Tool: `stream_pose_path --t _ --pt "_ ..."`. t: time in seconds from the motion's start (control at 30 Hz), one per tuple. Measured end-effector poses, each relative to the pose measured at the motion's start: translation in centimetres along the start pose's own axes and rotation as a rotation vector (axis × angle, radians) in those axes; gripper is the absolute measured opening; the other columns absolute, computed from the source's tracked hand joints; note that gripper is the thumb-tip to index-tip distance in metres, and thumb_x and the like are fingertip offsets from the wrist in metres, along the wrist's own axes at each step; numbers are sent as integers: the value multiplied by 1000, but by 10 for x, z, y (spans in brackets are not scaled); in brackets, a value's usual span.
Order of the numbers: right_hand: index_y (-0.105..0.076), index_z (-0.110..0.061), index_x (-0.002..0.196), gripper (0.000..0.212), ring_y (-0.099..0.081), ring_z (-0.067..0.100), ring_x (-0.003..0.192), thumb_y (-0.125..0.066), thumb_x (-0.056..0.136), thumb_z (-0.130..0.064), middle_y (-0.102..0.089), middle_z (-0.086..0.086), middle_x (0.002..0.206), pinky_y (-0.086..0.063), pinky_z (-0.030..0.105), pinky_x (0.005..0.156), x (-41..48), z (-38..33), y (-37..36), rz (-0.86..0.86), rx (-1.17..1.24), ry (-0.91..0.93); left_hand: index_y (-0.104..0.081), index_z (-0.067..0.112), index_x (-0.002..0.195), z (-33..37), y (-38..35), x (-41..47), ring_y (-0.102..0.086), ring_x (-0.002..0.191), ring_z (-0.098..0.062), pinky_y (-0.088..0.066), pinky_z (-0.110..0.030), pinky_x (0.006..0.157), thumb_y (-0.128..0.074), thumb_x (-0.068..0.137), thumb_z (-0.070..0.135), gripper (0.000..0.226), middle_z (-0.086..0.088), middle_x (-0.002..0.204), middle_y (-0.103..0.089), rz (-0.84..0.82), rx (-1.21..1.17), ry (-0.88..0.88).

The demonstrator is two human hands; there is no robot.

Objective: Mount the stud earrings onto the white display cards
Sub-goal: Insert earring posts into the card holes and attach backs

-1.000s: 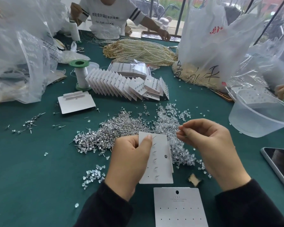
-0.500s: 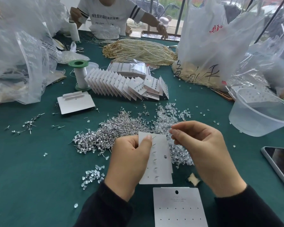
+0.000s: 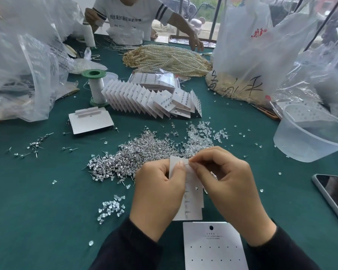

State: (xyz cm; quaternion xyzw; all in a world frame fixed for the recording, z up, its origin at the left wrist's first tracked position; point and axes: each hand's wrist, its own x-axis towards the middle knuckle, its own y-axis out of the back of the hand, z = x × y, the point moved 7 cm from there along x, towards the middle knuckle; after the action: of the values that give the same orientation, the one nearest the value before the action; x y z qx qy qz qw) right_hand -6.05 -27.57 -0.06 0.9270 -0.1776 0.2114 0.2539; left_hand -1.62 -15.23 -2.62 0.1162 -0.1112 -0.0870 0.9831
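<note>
Brought the right hand (image 3: 228, 191) in leftward over the last second, from well apart of the display card (image 3: 193, 199) to touching its top edge. Met the left thumb there, fingertips (image 3: 192, 166) landing just beside it. Kept the left hand (image 3: 156, 193) as it had been, gripping the card by its left side, thumb laid across the face and the other fingers curled behind.

Read that as the fetch being over and the fitting under way. Judged the top hole of the column to be the one in work, with several posts already showing down the card below the thumb.

Pinched the right hand narrow on the card's top edge, thumb against forefinger, the remaining fingers curled loosely under. Could not make out any stud or back between the tips: too small.

Held the card just above the worktop (image 3: 47, 191), squarely between the two hands. Left the heap of stud earrings (image 3: 144, 152) just beyond the left hand, the clear backs (image 3: 199, 135) beyond the right, and a blank card (image 3: 213, 248) flat between the wrists.
</note>
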Motion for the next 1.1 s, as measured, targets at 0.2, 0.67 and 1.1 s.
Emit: stream_pose_path --t 0.2,0.67,1.1 --pt "-69 -15 78 9 -64 14 74 -65 76 -8 -67 -4 77 -50 20 67 0 3 0 0 98 -36 -44 -3 49 4 2 0 -30 41 -12 -25 -24 41 -56 86 18 44 -3 44 -38 22 19 -32" --pt "-72 -5 79 14 -63 13 76 -68 75 7 -65 -2 79 -53 26 67 -3 0 -7 -31 -22 34 -46 -3 49 7 0 -1 -32 40 -12 -25 -28 41 -49 76 31 43 -17 44 -42 -8 80 -103" --pt "-67 -9 77 4 -60 14 66 -63 76 -9 -64 -1 71 -51 32 60 -4 -4 -3 -7 -55 50 -42 10 42 14 0 -2 -32 39 -11 -22 -16 40 -55 85 24 47 7 38 -32 25 129 -152"
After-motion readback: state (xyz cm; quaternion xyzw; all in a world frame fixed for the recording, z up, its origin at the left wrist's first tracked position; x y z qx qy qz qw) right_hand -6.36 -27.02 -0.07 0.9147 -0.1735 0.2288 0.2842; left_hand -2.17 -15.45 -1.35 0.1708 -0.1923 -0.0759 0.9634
